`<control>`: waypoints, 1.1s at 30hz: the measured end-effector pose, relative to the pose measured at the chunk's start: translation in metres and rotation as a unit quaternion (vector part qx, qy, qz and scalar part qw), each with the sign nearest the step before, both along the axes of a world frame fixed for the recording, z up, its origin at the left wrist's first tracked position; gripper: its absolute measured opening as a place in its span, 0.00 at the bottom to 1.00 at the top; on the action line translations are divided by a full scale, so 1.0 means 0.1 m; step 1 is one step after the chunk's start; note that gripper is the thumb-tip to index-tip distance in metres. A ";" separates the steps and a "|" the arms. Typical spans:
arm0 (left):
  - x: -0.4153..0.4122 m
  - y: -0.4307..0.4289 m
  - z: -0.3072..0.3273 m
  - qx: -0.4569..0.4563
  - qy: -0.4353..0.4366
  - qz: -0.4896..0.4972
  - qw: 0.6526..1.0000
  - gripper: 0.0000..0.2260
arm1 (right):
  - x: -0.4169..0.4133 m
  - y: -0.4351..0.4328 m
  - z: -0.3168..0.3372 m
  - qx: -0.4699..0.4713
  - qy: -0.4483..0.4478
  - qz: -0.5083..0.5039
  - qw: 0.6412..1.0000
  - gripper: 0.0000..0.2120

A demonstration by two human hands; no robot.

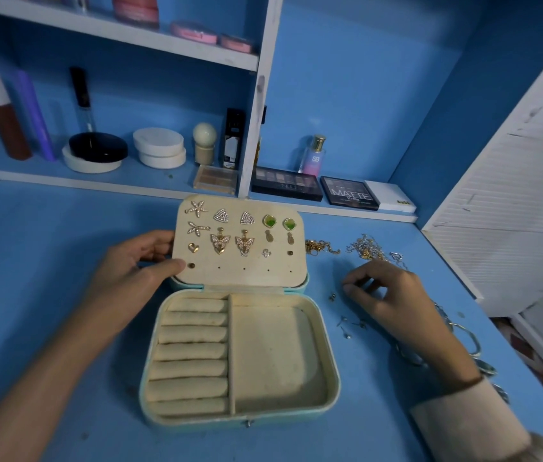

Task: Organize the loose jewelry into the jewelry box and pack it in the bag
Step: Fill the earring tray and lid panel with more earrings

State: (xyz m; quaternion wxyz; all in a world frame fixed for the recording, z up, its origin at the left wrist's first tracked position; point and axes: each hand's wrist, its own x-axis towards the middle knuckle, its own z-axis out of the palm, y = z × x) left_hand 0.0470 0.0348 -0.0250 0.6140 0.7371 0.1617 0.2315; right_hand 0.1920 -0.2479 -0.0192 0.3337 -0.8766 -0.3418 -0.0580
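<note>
An open pale-blue jewelry box (330,371) with cream lining lies on the blue desk. Its raised lid panel (240,271) carries several pinned earrings: starfish, triangles, green stones, butterflies. My left hand (137,265) grips the lid's left edge, thumb on its face. The ring rolls (193,351) and the side compartment (276,355) hold nothing. My right hand (386,295) hovers over the desk right of the box, fingers curled down near small loose studs (346,323). I cannot tell whether it pinches one. Tangled gold and silver chains (360,250) lie beyond it.
Bangles (470,341) lie on the desk partly under my right forearm. Eyeshadow palettes (286,188), a perfume bottle (313,155) and jars (160,148) stand on the low shelf behind the box. A white slatted door (513,211) stands at the right.
</note>
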 end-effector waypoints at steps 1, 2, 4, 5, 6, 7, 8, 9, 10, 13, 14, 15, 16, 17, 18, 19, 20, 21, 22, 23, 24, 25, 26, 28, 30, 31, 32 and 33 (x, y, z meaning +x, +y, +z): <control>0.00 0.00 0.00 -0.002 0.002 0.000 1.000 0.14 | 0.00 0.00 0.00 -0.002 -0.001 0.003 1.000 0.14; 0.00 0.01 -0.01 -0.005 0.002 0.001 1.000 0.13 | 0.00 -0.01 0.01 -0.006 -0.003 0.005 1.000 0.14; 0.00 0.01 -0.01 -0.009 0.001 0.004 1.000 0.12 | 0.01 -0.01 0.00 -0.011 -0.010 0.012 1.000 0.13; 0.00 0.01 -0.01 -0.010 -0.001 0.005 1.000 0.12 | 0.02 -0.01 0.00 -0.013 -0.012 0.014 1.000 0.13; 0.00 0.01 -0.02 -0.008 -0.001 0.008 1.000 0.13 | 0.02 -0.02 -0.01 -0.015 -0.013 0.017 1.000 0.12; 0.00 0.01 -0.02 -0.006 0.000 0.010 1.000 0.13 | 0.03 -0.02 -0.01 -0.015 -0.011 0.018 1.000 0.11; 0.01 0.01 -0.02 -0.004 0.001 0.012 1.000 0.13 | 0.03 -0.03 -0.01 -0.015 -0.009 0.019 1.000 0.11; 0.00 0.01 -0.02 -0.003 0.003 0.013 1.000 0.14 | 0.04 -0.04 0.00 -0.017 -0.008 0.021 1.000 0.10; 0.00 0.01 -0.02 -0.002 0.004 0.014 1.000 0.15 | 0.04 -0.05 0.00 -0.020 -0.007 0.023 1.000 0.09; 0.00 0.01 -0.01 -0.001 0.009 0.014 1.000 0.14 | 0.05 -0.05 0.00 -0.024 -0.009 0.028 0.999 0.08; 0.00 0.00 -0.01 -0.004 0.007 0.014 1.000 0.15 | 0.05 -0.05 0.00 -0.023 -0.010 0.028 0.999 0.08; 0.00 0.00 -0.01 -0.007 0.006 0.015 1.000 0.14 | 0.04 -0.05 0.00 -0.022 -0.011 0.028 0.999 0.08; 0.00 0.00 -0.01 -0.009 0.006 0.016 1.000 0.14 | 0.04 -0.05 0.00 -0.022 -0.010 0.028 0.999 0.09; 0.00 0.00 0.00 -0.011 0.005 0.014 1.000 0.14 | 0.04 -0.05 0.00 -0.022 -0.007 0.029 0.999 0.09; 0.00 0.00 0.00 -0.011 0.006 0.013 1.000 0.14 | 0.04 -0.06 0.01 -0.022 -0.002 0.029 0.999 0.08; 0.00 0.00 0.00 -0.010 0.005 0.013 1.000 0.14 | 0.03 -0.06 0.01 -0.021 0.003 0.029 0.999 0.08; 0.00 0.00 0.00 -0.007 0.005 0.014 1.000 0.14 | 0.04 -0.06 0.01 -0.020 0.006 0.030 0.999 0.08; 0.00 0.00 -0.01 -0.004 0.006 0.013 1.000 0.15 | 0.04 -0.06 0.01 -0.020 0.005 0.030 0.999 0.08; 0.00 0.00 -0.01 -0.001 0.006 0.013 1.000 0.15 | 0.04 -0.05 0.01 -0.022 0.003 0.031 0.999 0.07; 0.00 0.00 -0.01 0.001 0.007 0.014 1.000 0.16 | 0.04 -0.05 0.00 -0.023 0.000 0.031 0.999 0.07; 0.00 0.00 0.00 0.000 0.006 0.014 1.000 0.16 | 0.04 -0.05 0.00 -0.024 -0.002 0.032 0.999 0.07; 0.00 0.00 0.00 -0.006 0.004 0.015 1.000 0.16 | 0.04 -0.04 0.00 -0.025 -0.002 0.032 0.999 0.07; -0.01 -0.01 0.01 -0.015 0.000 0.013 1.000 0.15 | 0.04 -0.04 0.00 -0.027 -0.002 0.033 0.999 0.07; -0.02 -0.03 0.03 -0.025 -0.004 0.001 1.000 0.12 | 0.04 -0.05 0.01 -0.029 -0.002 0.034 0.999 0.08; -0.03 -0.03 0.04 -0.013 -0.002 -0.006 1.000 0.13 | 0.04 -0.04 0.00 -0.029 -0.006 0.037 0.999 0.09; -0.03 -0.03 0.04 -0.005 0.001 -0.006 1.000 0.13 | 0.04 -0.04 0.00 -0.030 -0.009 0.038 0.999 0.09; -0.03 -0.03 0.04 0.004 0.004 -0.004 1.000 0.13 | 0.04 -0.04 0.00 -0.031 -0.012 0.039 0.999 0.09; -0.03 -0.03 0.04 0.009 0.007 -0.003 1.000 0.13 | 0.04 -0.04 -0.01 -0.032 -0.016 0.041 0.999 0.09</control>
